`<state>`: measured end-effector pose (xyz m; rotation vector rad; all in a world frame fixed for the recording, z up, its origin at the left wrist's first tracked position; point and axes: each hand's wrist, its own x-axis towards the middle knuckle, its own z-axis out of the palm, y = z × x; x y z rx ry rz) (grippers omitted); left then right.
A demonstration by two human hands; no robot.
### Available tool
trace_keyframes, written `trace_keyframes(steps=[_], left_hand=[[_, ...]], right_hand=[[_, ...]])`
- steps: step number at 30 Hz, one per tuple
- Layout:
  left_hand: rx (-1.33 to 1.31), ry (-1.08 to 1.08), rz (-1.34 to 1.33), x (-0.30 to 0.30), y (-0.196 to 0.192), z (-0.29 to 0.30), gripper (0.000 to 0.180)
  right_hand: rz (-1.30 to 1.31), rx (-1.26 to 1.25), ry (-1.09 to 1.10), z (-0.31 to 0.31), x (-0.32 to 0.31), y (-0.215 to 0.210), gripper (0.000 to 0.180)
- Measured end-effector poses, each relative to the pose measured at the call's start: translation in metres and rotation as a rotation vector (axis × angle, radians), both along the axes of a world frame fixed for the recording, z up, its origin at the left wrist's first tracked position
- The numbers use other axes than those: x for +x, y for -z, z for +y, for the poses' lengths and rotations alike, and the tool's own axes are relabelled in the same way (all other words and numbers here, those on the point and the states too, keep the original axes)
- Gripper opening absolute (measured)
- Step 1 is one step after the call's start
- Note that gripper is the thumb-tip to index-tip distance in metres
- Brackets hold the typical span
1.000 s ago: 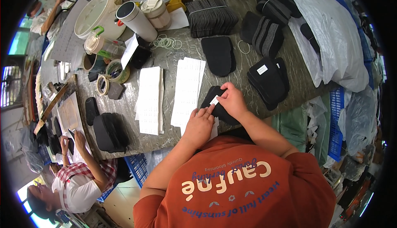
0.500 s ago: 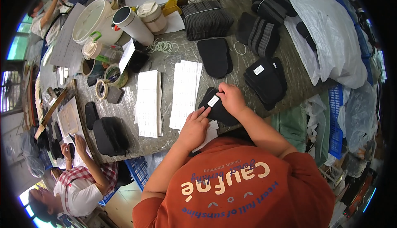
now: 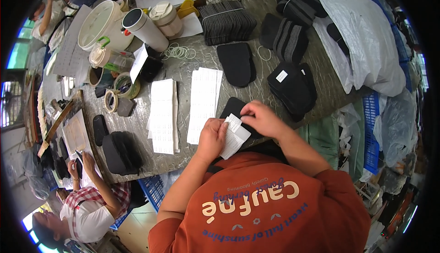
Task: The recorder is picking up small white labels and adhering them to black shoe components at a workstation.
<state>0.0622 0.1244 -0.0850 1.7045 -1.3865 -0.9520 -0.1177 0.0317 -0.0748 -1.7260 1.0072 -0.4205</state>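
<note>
White label sheet (image 3: pixel 234 138) now sits pinched in the left hand (image 3: pixel 211 138) at the near surface (image 3: pixel 183 65) edge; the right hand (image 3: pixel 261 119) has shifted to peel its top corner, over the black insole (image 3: pixel 233 107) beyond

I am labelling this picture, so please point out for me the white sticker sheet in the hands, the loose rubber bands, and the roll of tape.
white sticker sheet (image 3: pixel 236 138), head view, on its bare middle.
rubber bands (image 3: pixel 179 51), head view, middle of the pile.
roll of tape (image 3: pixel 111 100), head view, on its ring wall.
</note>
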Motion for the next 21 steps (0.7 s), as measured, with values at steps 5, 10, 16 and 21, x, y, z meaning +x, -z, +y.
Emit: trace_keyframes(steps=[5,10,16,21], left_hand=[[0.021,-0.026,-0.222,0.006,-0.004,0.001,0.012],[-0.075,0.26,-0.433,0.008,-0.003,0.009,0.01],[-0.105,0.491,-0.522,0.001,0.008,0.018,0.014],[-0.097,0.506,-0.504,0.001,0.01,0.018,0.015]], right_hand=[[-0.172,-0.156,-0.1,0.007,0.021,0.016,0.008],[-0.113,0.191,0.195,-0.009,0.022,0.038,0.005],[-0.048,0.166,0.158,-0.007,0.025,0.053,0.004],[-0.018,0.157,0.149,-0.006,0.024,0.056,0.004]])
